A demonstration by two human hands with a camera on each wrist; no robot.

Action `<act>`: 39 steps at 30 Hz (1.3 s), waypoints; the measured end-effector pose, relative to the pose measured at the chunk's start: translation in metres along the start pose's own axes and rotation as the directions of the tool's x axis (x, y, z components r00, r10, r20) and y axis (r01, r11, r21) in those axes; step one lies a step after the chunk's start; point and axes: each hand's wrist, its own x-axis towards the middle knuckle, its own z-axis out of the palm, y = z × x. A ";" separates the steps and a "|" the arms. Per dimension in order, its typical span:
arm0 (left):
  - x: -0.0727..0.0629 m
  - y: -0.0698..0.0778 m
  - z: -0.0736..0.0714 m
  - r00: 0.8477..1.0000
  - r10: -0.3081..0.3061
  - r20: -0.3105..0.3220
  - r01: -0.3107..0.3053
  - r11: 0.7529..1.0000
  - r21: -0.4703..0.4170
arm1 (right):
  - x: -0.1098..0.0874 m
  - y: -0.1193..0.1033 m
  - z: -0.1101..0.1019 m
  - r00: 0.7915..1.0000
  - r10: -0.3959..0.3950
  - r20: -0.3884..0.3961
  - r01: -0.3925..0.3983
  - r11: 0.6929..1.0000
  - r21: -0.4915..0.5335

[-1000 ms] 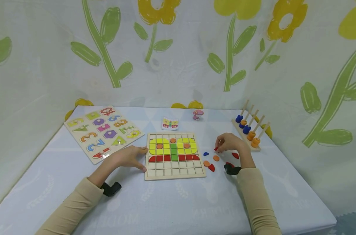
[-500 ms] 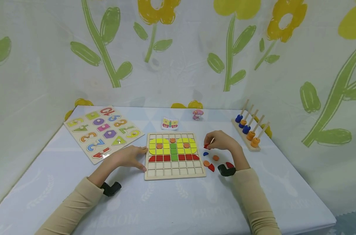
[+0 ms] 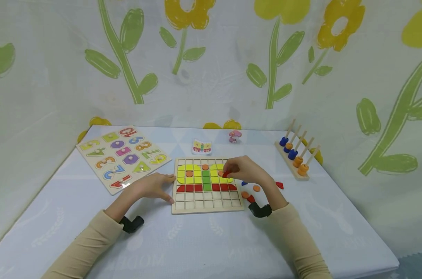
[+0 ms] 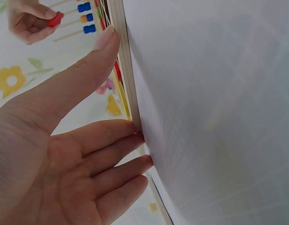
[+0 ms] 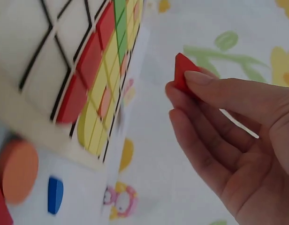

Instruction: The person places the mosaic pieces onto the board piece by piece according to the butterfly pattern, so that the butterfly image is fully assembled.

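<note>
A wooden grid board (image 3: 207, 211) lies on the table, with yellow, green, orange and red pieces set in its upper rows. My left hand (image 3: 151, 188) touches the board's left edge; in the left wrist view its thumb and fingertips (image 4: 140, 138) rest spread along that edge. Above the board's upper right part, my right hand (image 3: 247, 170) pinches a small red piece (image 5: 183, 70) with a pointed tip between thumb and fingers. The piece is in the air, apart from the board in the right wrist view. Its full outline is hidden by the fingers.
Loose orange discs (image 3: 256, 188), a blue piece (image 3: 244, 183) and red pieces (image 3: 279, 185) lie right of the board. A number puzzle (image 3: 131, 159) is at left, a picture card (image 3: 202, 147) and pink figurine (image 3: 235, 136) behind, a peg stand (image 3: 294, 159) at right.
My right hand has moved left, carrying the red piece from among the loose pieces to over the board's right part. The left hand stays at the board's left edge.
</note>
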 end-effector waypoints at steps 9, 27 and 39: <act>0.002 -0.001 0.003 1.000 -0.001 0.001 0.001 1.000 0.008 | 0.006 -0.028 0.026 0.986 -0.157 0.063 0.158 0.987 -0.016; -0.001 -0.001 0.001 1.000 0.003 -0.007 -0.003 1.000 -0.019 | 0.059 -0.071 0.083 0.967 -0.170 0.189 0.184 0.981 -0.064; -0.003 0.000 -0.001 0.999 0.040 -0.019 -0.040 0.999 -0.012 | 0.071 -0.075 0.089 0.966 -0.162 0.203 0.176 0.983 -0.052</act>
